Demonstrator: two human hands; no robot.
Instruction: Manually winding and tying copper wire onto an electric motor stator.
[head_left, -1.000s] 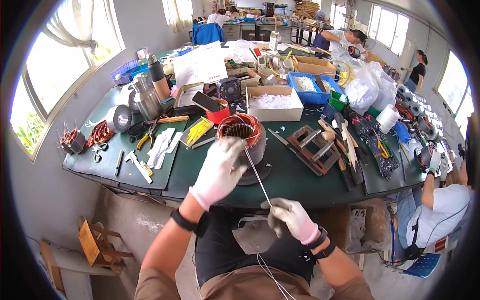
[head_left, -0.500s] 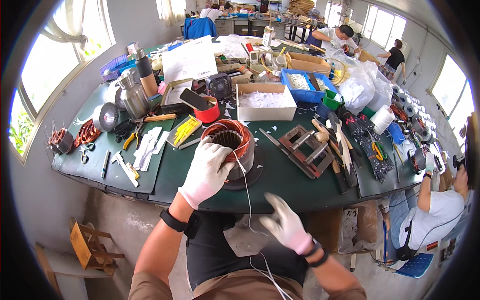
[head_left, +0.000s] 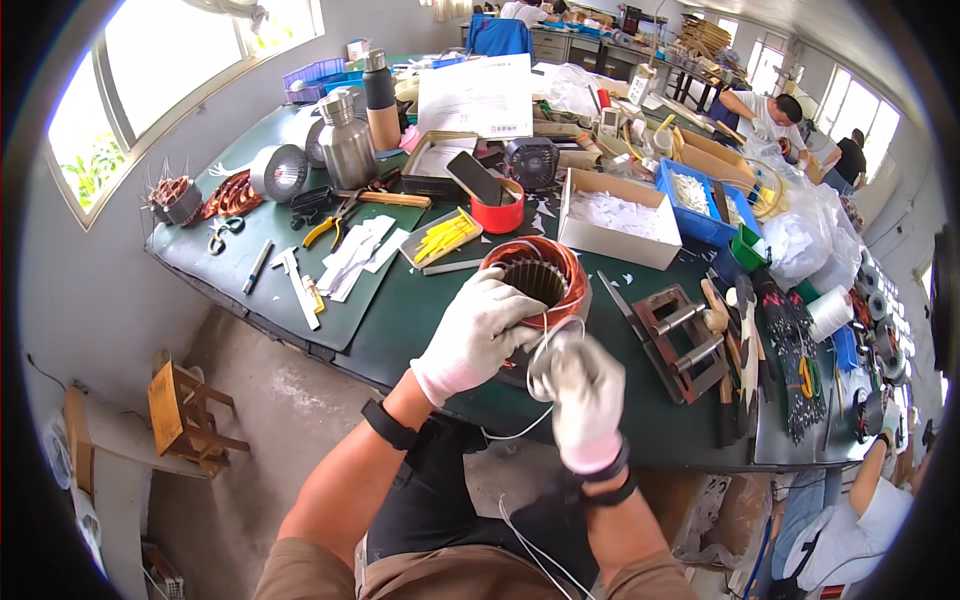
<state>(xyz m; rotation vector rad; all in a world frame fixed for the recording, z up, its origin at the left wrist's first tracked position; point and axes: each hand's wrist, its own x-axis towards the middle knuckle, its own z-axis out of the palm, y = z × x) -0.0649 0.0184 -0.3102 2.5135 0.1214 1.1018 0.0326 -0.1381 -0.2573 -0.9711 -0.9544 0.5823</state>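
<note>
My left hand (head_left: 478,335), in a white glove, is closed on the near left rim of a motor stator (head_left: 572,268), a round core with copper windings and slots inside. It stands on the green bench in front of me. White cord (head_left: 518,436) runs from the stator's near side and hangs past the bench edge. Close in front of the stator, my gloved right hand (head_left: 585,400) is curled at a loop of this cord; motion blurs its fingers. My left palm partly hides the stator's near wall.
Left of the stator lie yellow strips in a tray (head_left: 440,240), paper strips (head_left: 355,262), pliers (head_left: 330,225) and a caliper (head_left: 297,290). To the right are a white box (head_left: 620,218) and a metal clamp frame (head_left: 680,345). Other people work at the right and back.
My right hand has moved up from below the bench edge to the cord at the stator, and its fingers have curled. The left hand stays on the rim. The view has turned right.
</note>
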